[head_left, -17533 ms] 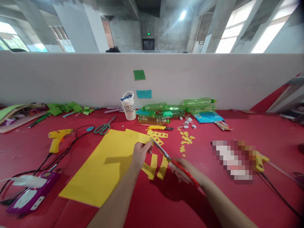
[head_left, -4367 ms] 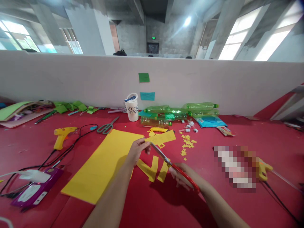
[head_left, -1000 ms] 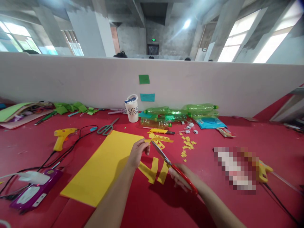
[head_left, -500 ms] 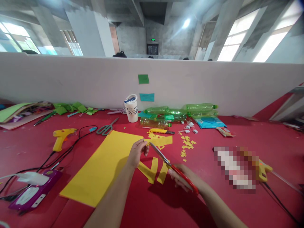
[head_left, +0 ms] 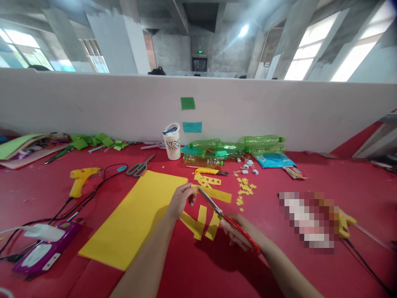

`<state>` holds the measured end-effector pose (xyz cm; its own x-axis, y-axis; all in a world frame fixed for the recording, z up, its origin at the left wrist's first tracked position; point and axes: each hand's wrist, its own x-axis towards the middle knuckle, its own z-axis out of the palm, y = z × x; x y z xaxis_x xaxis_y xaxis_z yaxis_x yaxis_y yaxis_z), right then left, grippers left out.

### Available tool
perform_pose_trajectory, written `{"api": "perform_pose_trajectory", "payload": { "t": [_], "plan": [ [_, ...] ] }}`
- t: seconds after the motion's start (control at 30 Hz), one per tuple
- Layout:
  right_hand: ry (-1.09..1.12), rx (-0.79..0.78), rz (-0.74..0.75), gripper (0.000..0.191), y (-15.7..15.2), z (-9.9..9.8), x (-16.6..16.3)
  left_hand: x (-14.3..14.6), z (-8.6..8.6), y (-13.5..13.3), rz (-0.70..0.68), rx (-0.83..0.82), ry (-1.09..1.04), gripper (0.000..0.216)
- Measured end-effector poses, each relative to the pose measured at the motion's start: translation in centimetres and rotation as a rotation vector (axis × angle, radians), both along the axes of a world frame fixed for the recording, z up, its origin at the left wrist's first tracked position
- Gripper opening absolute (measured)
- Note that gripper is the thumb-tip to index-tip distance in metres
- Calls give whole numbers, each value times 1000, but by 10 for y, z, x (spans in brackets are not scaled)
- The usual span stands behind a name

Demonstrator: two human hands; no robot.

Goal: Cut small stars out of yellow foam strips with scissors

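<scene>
My left hand (head_left: 180, 200) is closed in a pinch on a small bit of yellow paper (head_left: 194, 187) above the table. In my right hand (head_left: 238, 234) are red-handled scissors (head_left: 214, 207), their blades together and their tips close to the pinched paper. A yellow paper strip (head_left: 218, 194) slants right from behind the blades; whether it still joins the pinched bit I cannot tell. Several more yellow strips (head_left: 202, 217) lie below. Left of my left hand rests a large yellow sheet (head_left: 124, 223). Small yellow stars (head_left: 245, 188) are scattered to the right.
Green plastic bottles (head_left: 229, 150), a white cup (head_left: 172, 142) and a yellow cutter (head_left: 206, 171) lie or stand toward the partition (head_left: 124, 103). Grey scissors (head_left: 138, 169), a yellow glue gun (head_left: 80, 180) and a purple power strip (head_left: 49, 252) are on the left; another glue gun (head_left: 343, 223) is right.
The yellow strip at the scissors has dropped and now slants down to the right, exposing the strip with star-shaped holes behind it. Both hands have hardly moved.
</scene>
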<state>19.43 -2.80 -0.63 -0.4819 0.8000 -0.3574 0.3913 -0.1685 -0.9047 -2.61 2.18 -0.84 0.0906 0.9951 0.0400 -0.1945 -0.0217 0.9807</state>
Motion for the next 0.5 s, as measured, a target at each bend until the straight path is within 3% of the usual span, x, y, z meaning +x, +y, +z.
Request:
{"api": "perform_pose_trajectory", "payload": {
  "t": [0.5],
  "plan": [
    [36,-14,-52,41,0,4,-5,1,7,-3,-52,34,-27,19]
  ]
}}
